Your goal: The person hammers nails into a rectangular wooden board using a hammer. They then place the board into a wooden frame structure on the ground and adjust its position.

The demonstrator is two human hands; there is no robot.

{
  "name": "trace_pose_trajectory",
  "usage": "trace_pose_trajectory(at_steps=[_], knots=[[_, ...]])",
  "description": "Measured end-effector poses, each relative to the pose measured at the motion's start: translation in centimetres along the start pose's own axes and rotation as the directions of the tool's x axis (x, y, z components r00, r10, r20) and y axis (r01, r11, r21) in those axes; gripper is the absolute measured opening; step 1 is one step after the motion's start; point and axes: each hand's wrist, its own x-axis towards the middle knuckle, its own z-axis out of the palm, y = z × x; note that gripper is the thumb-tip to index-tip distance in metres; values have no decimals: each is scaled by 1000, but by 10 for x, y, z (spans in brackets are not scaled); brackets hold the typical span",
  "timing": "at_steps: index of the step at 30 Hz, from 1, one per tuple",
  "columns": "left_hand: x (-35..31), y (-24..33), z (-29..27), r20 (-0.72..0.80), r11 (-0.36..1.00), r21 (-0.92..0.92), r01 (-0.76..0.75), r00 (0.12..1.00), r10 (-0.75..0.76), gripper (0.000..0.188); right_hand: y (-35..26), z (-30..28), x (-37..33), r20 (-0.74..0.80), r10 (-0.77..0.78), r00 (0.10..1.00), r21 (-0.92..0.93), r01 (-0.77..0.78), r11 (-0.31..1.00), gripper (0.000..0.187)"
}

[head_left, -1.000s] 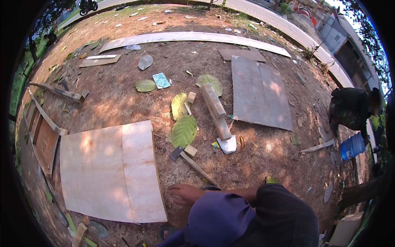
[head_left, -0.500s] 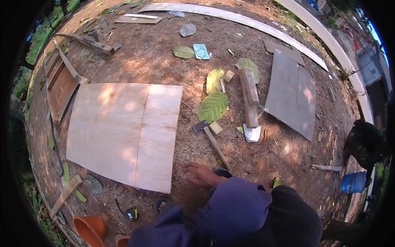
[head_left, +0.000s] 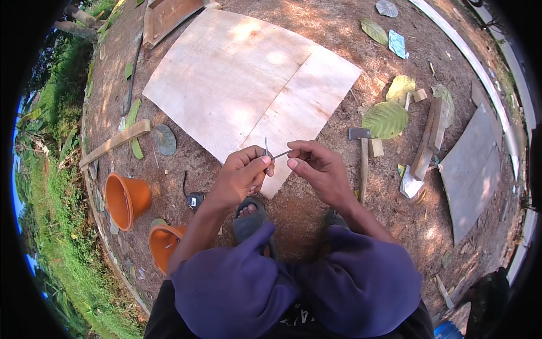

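Observation:
My left hand pinches two thin grey nails between thumb and fingers, in front of a plywood sheet. One nail stands upright from the grip; the other nail slants across toward my right hand. The thumb and forefinger of that hand are closed at the slanting nail's far end. On the ground to the right lies a hammer with a dark head and wooden handle, beside a small wood block.
Two orange pots and a tape measure are at the left, near a wooden stick. Wood lengths and a grey board lie at the right. A wooden frame rests beyond the plywood.
My view has turned left, so the plywood sits higher and more central. Both hands are now raised together, holding nails; before, only one hand showed, low beside the sheet with fingers apart.

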Motion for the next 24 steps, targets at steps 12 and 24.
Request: trace_pose_trajectory(at_steps=[12, 24], knots=[[-11, -14, -4, -91, 977, -117, 180, 977, -191, 27, 15, 14, -6, -58, 208, 976, 297, -182, 937, 19], [7, -35, 5, -12, 951, -235, 199, 978, -208, 34, 39, 3, -16, -97, 312, 945, 349, -261, 900, 13]])
